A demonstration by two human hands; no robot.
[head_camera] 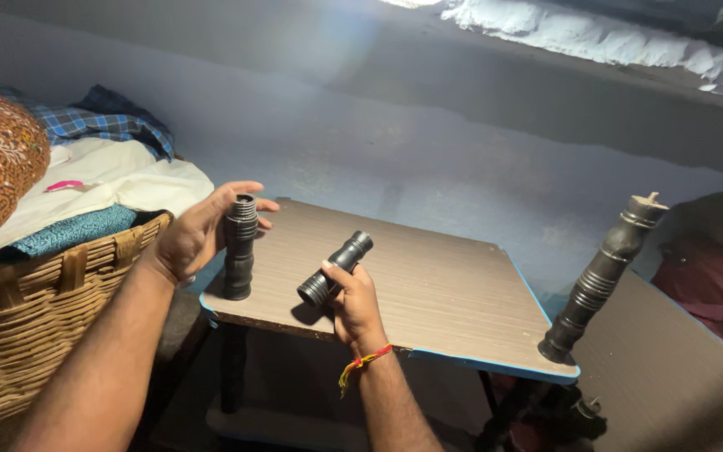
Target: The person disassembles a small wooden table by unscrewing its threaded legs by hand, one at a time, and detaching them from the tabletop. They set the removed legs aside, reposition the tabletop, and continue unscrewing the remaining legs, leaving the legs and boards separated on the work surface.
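Over the small brown tabletop, two ribbed black leg segments are fitted, and a third is in hand. At its near-left corner the left hand grips one upright leg; the right hand clutches a loose ribbed segment above the board. At the near-right corner another leg leans.

A home room: wicker laundry basket of folded cloth, small table.
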